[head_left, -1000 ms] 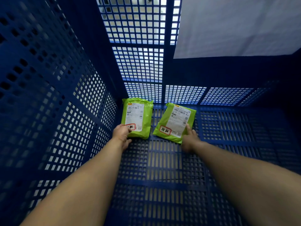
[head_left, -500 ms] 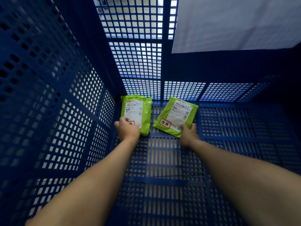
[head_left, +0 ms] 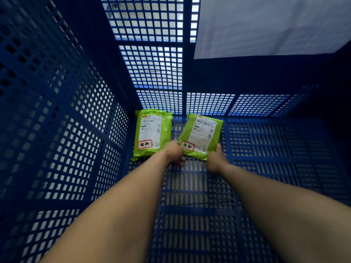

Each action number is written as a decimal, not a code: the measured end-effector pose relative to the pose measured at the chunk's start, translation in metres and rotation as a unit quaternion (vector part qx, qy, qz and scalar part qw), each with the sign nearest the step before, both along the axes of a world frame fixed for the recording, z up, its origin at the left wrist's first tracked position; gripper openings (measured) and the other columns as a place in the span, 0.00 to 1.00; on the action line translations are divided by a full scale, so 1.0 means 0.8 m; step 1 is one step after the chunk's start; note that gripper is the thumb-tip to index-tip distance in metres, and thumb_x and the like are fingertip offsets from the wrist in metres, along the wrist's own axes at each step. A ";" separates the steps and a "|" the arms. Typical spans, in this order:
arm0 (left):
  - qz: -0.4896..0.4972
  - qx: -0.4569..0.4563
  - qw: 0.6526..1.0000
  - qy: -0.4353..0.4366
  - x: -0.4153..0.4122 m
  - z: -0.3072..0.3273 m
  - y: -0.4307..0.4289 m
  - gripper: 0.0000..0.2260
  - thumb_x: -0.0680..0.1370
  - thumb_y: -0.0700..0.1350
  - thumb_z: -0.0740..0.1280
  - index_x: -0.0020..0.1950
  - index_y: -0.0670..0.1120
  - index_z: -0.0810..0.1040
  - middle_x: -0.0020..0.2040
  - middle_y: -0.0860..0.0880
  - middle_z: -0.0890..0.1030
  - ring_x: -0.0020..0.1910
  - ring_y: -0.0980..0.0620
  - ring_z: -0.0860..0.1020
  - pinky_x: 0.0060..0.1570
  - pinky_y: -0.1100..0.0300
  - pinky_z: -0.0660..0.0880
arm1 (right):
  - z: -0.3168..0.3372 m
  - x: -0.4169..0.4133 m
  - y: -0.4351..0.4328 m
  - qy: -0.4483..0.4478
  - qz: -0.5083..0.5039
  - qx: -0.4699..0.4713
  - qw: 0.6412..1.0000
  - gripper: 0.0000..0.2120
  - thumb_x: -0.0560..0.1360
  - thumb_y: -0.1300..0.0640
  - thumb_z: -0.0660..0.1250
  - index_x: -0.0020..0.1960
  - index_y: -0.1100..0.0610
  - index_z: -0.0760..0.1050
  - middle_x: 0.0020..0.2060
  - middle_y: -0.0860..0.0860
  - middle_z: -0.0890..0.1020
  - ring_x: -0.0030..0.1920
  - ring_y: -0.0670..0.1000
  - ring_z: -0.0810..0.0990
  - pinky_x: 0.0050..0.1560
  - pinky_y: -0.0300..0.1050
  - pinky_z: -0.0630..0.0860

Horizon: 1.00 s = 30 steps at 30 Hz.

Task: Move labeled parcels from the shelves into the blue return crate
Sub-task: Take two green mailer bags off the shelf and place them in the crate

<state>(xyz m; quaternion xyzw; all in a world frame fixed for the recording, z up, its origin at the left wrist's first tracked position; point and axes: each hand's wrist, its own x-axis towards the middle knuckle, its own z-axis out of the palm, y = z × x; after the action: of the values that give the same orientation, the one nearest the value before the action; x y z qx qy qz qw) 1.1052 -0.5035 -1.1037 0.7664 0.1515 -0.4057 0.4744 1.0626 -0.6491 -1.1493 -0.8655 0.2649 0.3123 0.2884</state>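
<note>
Two green parcels with white labels and red stamps lie on the slatted floor of the blue crate, near its far left corner. The left parcel rests flat beside the left wall, with no hand on it. The right parcel lies at a slant a little apart from it. My left hand grips that parcel's near left corner, fingers curled. My right hand holds its near right corner, thumb up along the edge. Both forearms reach down into the crate.
High perforated blue walls close in on the left and at the back. A white sheet hangs over the back wall's upper right. The crate floor extends bare to the right and toward me.
My left hand has left the left parcel and moved right onto the right parcel's near left corner. My right hand stays at that parcel's right edge.
</note>
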 end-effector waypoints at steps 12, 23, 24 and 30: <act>-0.007 0.016 0.995 -0.096 0.017 0.019 0.009 0.12 0.77 0.30 0.57 0.55 0.38 0.75 0.47 0.41 0.78 0.30 0.49 0.76 0.21 0.63 0.75 | 0.061 0.039 -0.010 -0.073 0.077 -0.058 0.993 0.21 0.77 0.56 0.59 0.69 0.57 0.66 0.73 0.58 0.62 0.69 0.60 0.67 0.66 0.56 0.69; -0.257 0.136 0.944 -0.157 0.054 0.185 0.007 0.07 0.74 0.36 0.61 0.49 0.41 0.76 0.39 0.42 0.74 0.39 0.45 0.73 0.31 0.61 0.68 | 0.266 0.078 0.045 -0.332 0.131 0.055 0.932 0.12 0.77 0.59 0.59 0.52 0.61 0.79 0.52 0.60 0.82 0.54 0.60 0.78 0.52 0.49 0.74; -0.264 0.144 0.941 -0.154 0.054 0.204 0.010 0.08 0.75 0.37 0.62 0.52 0.41 0.78 0.38 0.44 0.75 0.40 0.46 0.74 0.31 0.61 0.69 | 0.281 0.075 0.043 -0.345 0.118 0.067 0.929 0.12 0.77 0.58 0.59 0.52 0.61 0.79 0.52 0.59 0.82 0.53 0.59 0.78 0.52 0.49 0.74; -0.151 0.097 0.946 -0.270 0.023 0.329 0.026 0.09 0.76 0.36 0.62 0.52 0.40 0.80 0.40 0.47 0.79 0.38 0.52 0.75 0.38 0.62 0.72 | 0.401 0.040 0.050 -0.429 0.050 0.176 0.884 0.12 0.79 0.55 0.60 0.48 0.61 0.79 0.41 0.54 0.81 0.43 0.53 0.76 0.45 0.48 0.73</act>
<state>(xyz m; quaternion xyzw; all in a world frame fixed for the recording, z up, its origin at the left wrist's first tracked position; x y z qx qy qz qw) 1.1233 -0.4830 -0.8405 0.9036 -0.0610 -0.2338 0.3538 1.0943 -0.6092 -0.8283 -0.8618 0.0125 -0.0344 0.5059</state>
